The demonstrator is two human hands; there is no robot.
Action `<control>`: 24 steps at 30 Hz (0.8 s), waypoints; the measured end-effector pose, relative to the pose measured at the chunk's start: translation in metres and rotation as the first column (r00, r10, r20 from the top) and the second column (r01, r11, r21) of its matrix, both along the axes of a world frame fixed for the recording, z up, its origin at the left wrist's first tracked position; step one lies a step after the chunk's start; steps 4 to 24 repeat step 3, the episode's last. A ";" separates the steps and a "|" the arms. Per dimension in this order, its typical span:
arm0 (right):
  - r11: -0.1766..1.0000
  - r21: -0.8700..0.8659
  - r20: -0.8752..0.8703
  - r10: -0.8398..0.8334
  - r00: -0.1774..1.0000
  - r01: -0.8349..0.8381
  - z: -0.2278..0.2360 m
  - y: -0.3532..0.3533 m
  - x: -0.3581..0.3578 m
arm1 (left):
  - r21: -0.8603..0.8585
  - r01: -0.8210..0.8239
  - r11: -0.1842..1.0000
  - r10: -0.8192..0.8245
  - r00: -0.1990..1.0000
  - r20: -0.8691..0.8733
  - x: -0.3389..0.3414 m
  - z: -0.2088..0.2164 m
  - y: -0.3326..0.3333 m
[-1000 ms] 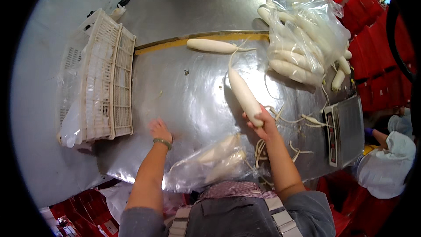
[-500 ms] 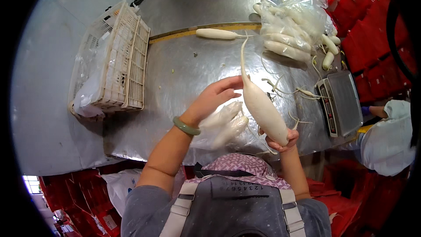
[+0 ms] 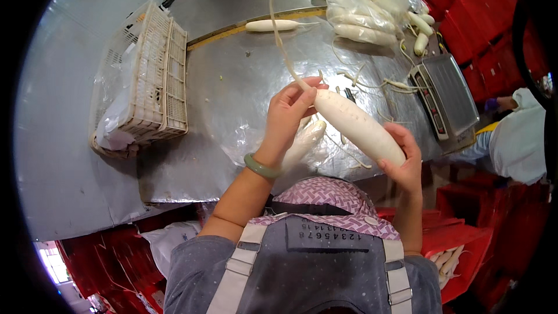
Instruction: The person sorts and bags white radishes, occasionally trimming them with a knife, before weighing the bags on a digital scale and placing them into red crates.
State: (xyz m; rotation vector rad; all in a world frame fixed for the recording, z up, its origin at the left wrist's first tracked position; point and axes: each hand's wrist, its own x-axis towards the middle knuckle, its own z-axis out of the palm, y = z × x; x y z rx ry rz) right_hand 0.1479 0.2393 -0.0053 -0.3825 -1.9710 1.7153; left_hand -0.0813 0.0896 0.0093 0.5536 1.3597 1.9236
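A large white daikon radish (image 3: 356, 121) is held slantwise over the metal table (image 3: 232, 75). My right hand (image 3: 405, 158) is wrapped round its thick lower end. At the thin end, my left hand (image 3: 289, 107) pinches the base of the long root tail (image 3: 283, 46), which sticks out toward the far side. A green bangle (image 3: 261, 167) circles my left wrist. Beneath the hands lie white radishes (image 3: 306, 142) with clear plastic about them, partly hidden by my left hand. Cut root tails (image 3: 401, 85) are scattered to the right.
A beige plastic crate (image 3: 152, 75) with clear film stands at the left. One radish (image 3: 272, 25) lies near the yellow strip. Bagged radishes (image 3: 366, 14) are heaped at the far right, above a weighing scale (image 3: 446, 99). Another person's sleeve (image 3: 523, 134) shows beyond red crates.
My left hand has closed on the root tail. The radish has tilted further, its tail swinging left, and my right hand has shifted its grip round the thick end.
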 end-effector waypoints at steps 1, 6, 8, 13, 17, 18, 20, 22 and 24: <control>1.000 0.010 -0.023 -0.026 0.999 0.026 0.004 -0.005 0.002 | -0.004 -0.002 1.000 0.002 1.000 0.006 0.002 -0.002 -0.001; 0.997 0.072 -0.068 -0.025 0.997 0.030 0.013 -0.008 0.008 | 0.024 0.013 1.000 -0.013 1.000 -0.002 0.005 -0.006 -0.001; 0.997 0.072 -0.068 -0.025 0.997 0.030 0.013 -0.008 0.008 | 0.024 0.013 1.000 -0.013 1.000 -0.002 0.005 -0.006 -0.001; 0.997 0.072 -0.068 -0.025 0.997 0.030 0.013 -0.008 0.008 | 0.024 0.013 1.000 -0.013 1.000 -0.002 0.005 -0.006 -0.001; 0.997 0.072 -0.068 -0.025 0.997 0.030 0.013 -0.008 0.008 | 0.024 0.013 1.000 -0.013 1.000 -0.002 0.005 -0.006 -0.001; 0.997 0.072 -0.068 -0.025 0.997 0.030 0.013 -0.008 0.008 | 0.024 0.013 1.000 -0.013 1.000 -0.002 0.005 -0.006 -0.001; 0.997 0.072 -0.068 -0.025 0.997 0.030 0.013 -0.008 0.008 | 0.024 0.013 1.000 -0.013 1.000 -0.002 0.005 -0.006 -0.001; 0.997 0.072 -0.068 -0.025 0.997 0.030 0.013 -0.008 0.008 | 0.024 0.013 1.000 -0.013 1.000 -0.002 0.005 -0.006 -0.001; 0.997 0.072 -0.068 -0.025 0.997 0.030 0.013 -0.008 0.008 | 0.024 0.013 1.000 -0.013 1.000 -0.002 0.005 -0.006 -0.001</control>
